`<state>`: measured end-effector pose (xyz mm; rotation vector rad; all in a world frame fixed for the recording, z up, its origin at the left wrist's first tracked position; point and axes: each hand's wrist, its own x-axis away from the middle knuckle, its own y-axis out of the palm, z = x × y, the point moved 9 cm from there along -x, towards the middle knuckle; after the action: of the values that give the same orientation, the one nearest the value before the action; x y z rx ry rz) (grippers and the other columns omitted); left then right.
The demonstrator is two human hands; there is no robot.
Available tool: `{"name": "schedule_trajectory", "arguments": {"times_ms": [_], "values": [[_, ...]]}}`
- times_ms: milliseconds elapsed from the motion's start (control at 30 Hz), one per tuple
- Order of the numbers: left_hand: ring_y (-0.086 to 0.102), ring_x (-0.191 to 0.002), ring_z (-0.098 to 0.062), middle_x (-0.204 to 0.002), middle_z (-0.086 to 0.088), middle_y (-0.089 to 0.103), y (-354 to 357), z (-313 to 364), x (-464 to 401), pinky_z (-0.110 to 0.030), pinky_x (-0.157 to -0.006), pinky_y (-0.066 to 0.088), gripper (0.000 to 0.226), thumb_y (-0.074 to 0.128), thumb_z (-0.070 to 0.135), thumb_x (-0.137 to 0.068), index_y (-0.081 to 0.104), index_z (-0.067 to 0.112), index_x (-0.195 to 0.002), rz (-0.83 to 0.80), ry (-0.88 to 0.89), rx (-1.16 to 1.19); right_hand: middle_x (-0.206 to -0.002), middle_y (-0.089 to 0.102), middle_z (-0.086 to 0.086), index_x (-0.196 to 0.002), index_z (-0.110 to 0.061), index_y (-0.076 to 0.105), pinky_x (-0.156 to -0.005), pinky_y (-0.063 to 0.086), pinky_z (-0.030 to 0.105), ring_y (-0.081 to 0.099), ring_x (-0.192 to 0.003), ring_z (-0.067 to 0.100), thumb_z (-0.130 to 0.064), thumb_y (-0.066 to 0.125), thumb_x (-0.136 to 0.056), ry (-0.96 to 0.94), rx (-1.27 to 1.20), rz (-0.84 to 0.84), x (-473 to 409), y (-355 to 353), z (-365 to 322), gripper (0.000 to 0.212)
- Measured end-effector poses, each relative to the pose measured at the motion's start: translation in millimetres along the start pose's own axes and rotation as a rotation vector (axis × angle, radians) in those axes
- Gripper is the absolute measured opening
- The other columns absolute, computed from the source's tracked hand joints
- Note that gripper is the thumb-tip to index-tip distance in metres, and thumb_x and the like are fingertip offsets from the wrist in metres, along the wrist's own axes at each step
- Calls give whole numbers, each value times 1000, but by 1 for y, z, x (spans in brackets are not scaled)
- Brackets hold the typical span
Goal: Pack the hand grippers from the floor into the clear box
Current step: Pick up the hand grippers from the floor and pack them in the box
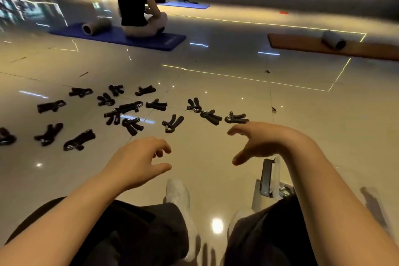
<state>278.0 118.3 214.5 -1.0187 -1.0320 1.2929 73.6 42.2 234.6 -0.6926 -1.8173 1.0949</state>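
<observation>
Meanwhile both hands hover empty over the floor (pixel 216 157), fingers loosely spread: left hand (pixel 140 157), right hand (pixel 259 140). Black hand grippers (pixel 129 112) lie scattered just beyond the fingertips; the clear box (pixel 275 181) sits under the right wrist.

Item count: floor inventory

Sixteen black foam-handled V-shaped hand grippers (pixel 129 107) lie on the glossy tiled floor (pixel 237 67), one cut by the left edge. Also present: two blue exercise mats (pixel 138 39), one orange-brown mat (pixel 302 44), two grey foam rollers (pixel 96 26), one clear plastic box (pixel 275 181) partly hidden, two white shoes (pixel 178 194), two bare hands (pixel 140 162).
</observation>
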Motion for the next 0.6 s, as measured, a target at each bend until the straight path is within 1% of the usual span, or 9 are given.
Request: {"name": "schedule_trajectory", "arguments": {"times_ms": [33,100,200,300,367,433,533,567,600], "values": [[53,-93,-1,-98,21,54,-3,-2,2,-29,-82,50,38,62,51,-79,54,38,-115,-11,-8,0,-148,36,-1,-143,-32,32,-104,36,38,38,-132,23,-40,74,-76,-5,10,-23,-4,1,-5,79],[52,-96,-1,-102,19,54,-15,-5,2,-25,-82,47,39,62,50,-81,53,37,-117,-22,-11,-3,-148,36,-1,-143,-32,31,-104,36,38,38,-132,23,-40,74,-76,-52,5,5,-14,-5,-21,79],[51,-97,0,-106,17,55,-42,-14,4,-19,-75,43,39,62,51,-81,52,39,-117,-4,-21,16,-148,37,-3,-142,-33,32,-105,36,40,37,-133,21,-41,74,-76,-142,16,54,-28,-13,-50,79],[51,-96,0,-106,19,54,-57,-29,10,-24,-78,48,40,59,54,-81,50,42,-118,5,-35,10,-146,39,-3,-141,-35,32,-103,38,38,38,-132,21,-42,73,-76,-199,47,25,-43,-7,-79,78],[51,-97,0,-108,19,54,-53,-55,18,-24,-79,47,41,58,55,-81,49,42,-120,24,-67,-2,-146,39,-2,-142,-35,32,-104,38,40,39,-131,22,-42,73,-76,-228,77,-10,-56,-1,-101,78],[50,-100,0,-115,18,53,-40,-91,31,-21,-80,44,45,57,53,-82,47,40,-124,24,-142,17,-147,36,-2,-142,-35,31,-105,37,40,37,-132,23,-42,73,-76,-253,104,-41,-70,7,-122,79],[45,-117,-3,-134,17,43,-29,-139,47,-22,-91,40,58,56,51,-86,33,40,-137,-37,-229,-74,-148,33,-2,-144,-32,29,-106,37,40,35,-133,23,-38,73,-77,-301,129,-36,-99,16,-159,80],[43,-118,-2,-134,19,41,-33,-150,52,-21,-89,39,58,55,52,-86,31,41,-138,-17,-236,-76,-148,34,-2,-144,-32,30,-105,37,40,36,-132,23,-37,74,-77,-330,130,-26,-110,19,-176,80],[44,-115,-1,-132,20,42,-40,-162,55,-20,-85,38,57,55,53,-85,32,43,-137,8,-259,-32,-146,35,-2,-143,-31,31,-105,39,39,37,-131,22,-37,74,-77,-365,119,-16,-119,23,-194,79]]}}
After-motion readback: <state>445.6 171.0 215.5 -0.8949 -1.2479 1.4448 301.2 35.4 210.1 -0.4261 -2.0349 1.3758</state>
